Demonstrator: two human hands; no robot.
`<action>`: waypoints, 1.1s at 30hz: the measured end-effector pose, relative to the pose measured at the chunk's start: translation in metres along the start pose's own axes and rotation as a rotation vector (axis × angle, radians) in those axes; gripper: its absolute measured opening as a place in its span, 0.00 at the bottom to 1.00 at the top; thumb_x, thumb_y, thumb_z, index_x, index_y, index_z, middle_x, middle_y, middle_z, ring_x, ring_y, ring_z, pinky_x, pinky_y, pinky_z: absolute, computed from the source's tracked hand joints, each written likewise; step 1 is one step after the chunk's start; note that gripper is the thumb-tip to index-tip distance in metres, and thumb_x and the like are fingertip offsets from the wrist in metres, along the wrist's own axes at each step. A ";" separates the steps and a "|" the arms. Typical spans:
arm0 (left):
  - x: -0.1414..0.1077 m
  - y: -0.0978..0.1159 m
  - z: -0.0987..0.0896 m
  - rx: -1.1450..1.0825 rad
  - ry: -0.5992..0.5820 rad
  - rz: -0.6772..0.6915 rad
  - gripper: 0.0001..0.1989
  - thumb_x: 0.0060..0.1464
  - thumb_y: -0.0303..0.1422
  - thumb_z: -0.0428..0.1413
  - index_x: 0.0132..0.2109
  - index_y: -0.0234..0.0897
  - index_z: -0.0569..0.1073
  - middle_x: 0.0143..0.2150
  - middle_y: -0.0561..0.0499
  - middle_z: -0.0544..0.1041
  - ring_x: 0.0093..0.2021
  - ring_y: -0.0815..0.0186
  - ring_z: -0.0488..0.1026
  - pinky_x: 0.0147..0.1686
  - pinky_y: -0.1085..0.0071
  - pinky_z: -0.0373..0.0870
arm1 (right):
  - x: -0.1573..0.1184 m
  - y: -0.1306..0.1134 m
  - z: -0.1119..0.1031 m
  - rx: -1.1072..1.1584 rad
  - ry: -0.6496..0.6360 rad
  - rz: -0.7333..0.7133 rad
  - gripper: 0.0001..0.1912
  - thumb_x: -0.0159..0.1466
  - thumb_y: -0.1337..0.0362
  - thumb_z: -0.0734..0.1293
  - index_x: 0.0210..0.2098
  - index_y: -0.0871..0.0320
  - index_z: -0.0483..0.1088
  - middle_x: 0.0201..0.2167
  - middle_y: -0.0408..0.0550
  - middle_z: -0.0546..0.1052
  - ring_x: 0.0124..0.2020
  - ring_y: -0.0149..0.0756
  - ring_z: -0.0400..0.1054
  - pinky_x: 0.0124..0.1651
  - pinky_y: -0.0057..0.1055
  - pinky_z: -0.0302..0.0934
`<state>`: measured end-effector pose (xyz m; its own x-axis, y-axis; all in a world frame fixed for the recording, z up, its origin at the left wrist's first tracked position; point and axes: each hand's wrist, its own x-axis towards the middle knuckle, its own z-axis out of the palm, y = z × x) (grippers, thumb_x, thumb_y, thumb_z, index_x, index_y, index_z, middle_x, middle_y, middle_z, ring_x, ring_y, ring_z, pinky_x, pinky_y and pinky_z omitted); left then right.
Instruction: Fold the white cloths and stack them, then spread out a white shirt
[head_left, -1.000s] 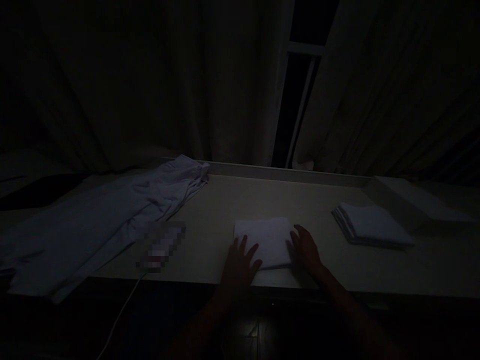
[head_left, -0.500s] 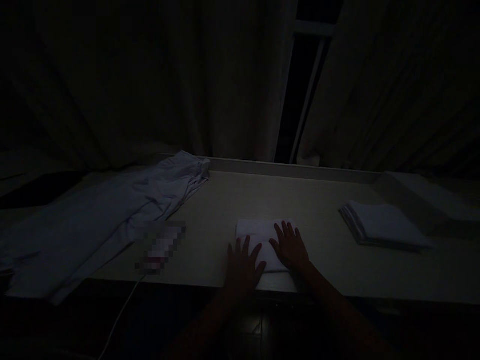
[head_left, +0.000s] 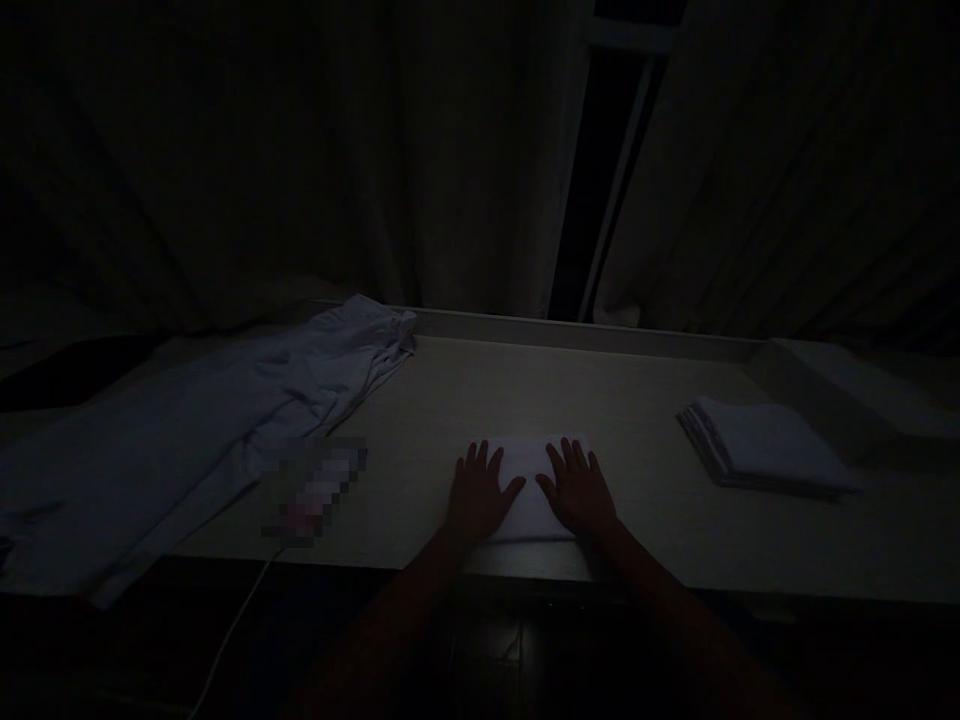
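The left hand (head_left: 478,500) and right hand (head_left: 583,495) are bare, with slim fingers (head_left: 555,461) and rounded tips; the forearms (head_left: 424,580) are bare too, narrowing toward the hands; deep shadow blurs their outlines and hides finer detail

A folded white cloth square (head_left: 523,500) lies on the long pale table (head_left: 540,390); left of it, a rumpled white fabric garment (head_left: 225,405); right, a folded white cloth stack (head_left: 784,448). Dark fabric curtains (head_left: 465,180) hang behind.

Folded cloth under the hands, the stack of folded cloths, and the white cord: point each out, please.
Folded cloth (head_left: 525,510): head view, bare middle between the hands.
Stack of folded cloths (head_left: 780,445): head view, top face.
White cord (head_left: 238,622): head view, hanging length.
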<state>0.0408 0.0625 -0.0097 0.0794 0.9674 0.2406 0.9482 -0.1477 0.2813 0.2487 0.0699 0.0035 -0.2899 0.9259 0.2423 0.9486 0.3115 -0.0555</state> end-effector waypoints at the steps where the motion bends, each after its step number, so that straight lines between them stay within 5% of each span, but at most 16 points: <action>1: -0.001 -0.001 0.000 -0.001 0.010 -0.002 0.36 0.59 0.57 0.39 0.65 0.38 0.61 0.69 0.41 0.55 0.70 0.49 0.44 0.65 0.48 0.43 | 0.000 0.000 0.000 0.002 -0.009 0.005 0.34 0.70 0.44 0.49 0.68 0.56 0.50 0.69 0.56 0.49 0.70 0.50 0.36 0.67 0.54 0.33; 8: -0.005 0.009 -0.005 -0.053 0.074 -0.019 0.35 0.57 0.56 0.44 0.63 0.39 0.64 0.69 0.42 0.57 0.71 0.47 0.40 0.66 0.46 0.42 | -0.001 -0.001 0.000 0.004 -0.006 0.015 0.33 0.70 0.45 0.50 0.68 0.55 0.50 0.69 0.55 0.50 0.70 0.51 0.37 0.67 0.55 0.33; 13: -0.006 -0.008 -0.013 -0.467 0.130 -0.249 0.29 0.59 0.48 0.48 0.61 0.36 0.65 0.68 0.42 0.59 0.67 0.55 0.56 0.63 0.58 0.57 | -0.002 -0.002 -0.001 -0.002 0.013 0.006 0.33 0.70 0.45 0.50 0.68 0.57 0.51 0.69 0.57 0.50 0.70 0.51 0.37 0.67 0.55 0.33; 17: -0.029 -0.040 -0.027 -0.682 0.154 -0.499 0.25 0.63 0.44 0.41 0.58 0.33 0.67 0.53 0.41 0.76 0.47 0.61 0.76 0.45 0.64 0.73 | -0.002 0.000 0.001 -0.002 0.009 0.000 0.33 0.70 0.45 0.49 0.68 0.56 0.51 0.69 0.56 0.50 0.70 0.51 0.37 0.67 0.55 0.33; 23: -0.067 -0.043 -0.035 -0.719 0.046 -0.507 0.15 0.54 0.44 0.54 0.40 0.39 0.78 0.38 0.48 0.81 0.39 0.60 0.78 0.41 0.65 0.73 | -0.001 0.002 0.008 -0.016 -0.019 0.000 0.35 0.69 0.44 0.48 0.68 0.57 0.51 0.69 0.57 0.50 0.70 0.51 0.37 0.66 0.55 0.33; 33: -0.066 -0.016 -0.037 -0.709 -0.018 -0.600 0.31 0.46 0.41 0.63 0.56 0.37 0.66 0.53 0.41 0.75 0.46 0.60 0.76 0.42 0.67 0.71 | 0.000 0.003 0.012 -0.050 -0.025 -0.026 0.34 0.70 0.46 0.49 0.68 0.57 0.51 0.69 0.58 0.50 0.69 0.53 0.40 0.65 0.56 0.37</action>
<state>0.0087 -0.0067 0.0044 -0.3534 0.9246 -0.1421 0.4229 0.2934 0.8574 0.2505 0.0734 -0.0079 -0.3170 0.9229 0.2185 0.9457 0.3250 -0.0006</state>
